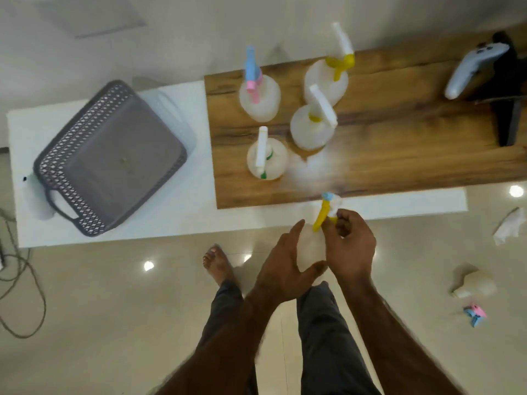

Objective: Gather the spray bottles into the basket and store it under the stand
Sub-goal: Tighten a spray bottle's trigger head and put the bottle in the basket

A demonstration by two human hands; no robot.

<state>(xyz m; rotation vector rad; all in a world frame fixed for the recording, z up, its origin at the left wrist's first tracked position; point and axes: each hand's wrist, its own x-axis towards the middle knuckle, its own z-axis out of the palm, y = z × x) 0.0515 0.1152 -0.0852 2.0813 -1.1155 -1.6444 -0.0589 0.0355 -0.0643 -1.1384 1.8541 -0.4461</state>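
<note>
Both hands hold a translucent spray bottle (310,246) with a yellow trigger in front of the stand. My left hand (285,266) cups the bottle's body, its thumb under it. My right hand (349,246) pinches the yellow spray head. Several more spray bottles stand on the wooden stand top (399,155): one with a blue-pink head (259,95), one with a green-white head (266,159), two with yellow-white heads (312,126) (326,81). The grey perforated basket (111,158) sits empty on the white surface (159,220) to the left.
A pale blue game controller (473,69) lies on a black object at the stand's right end. On the tiled floor at right lie crumpled paper (510,226), a bottle body (474,285) and a loose blue-pink spray head (475,314). Cables (20,280) run at left. My bare foot (216,263) is below the stand.
</note>
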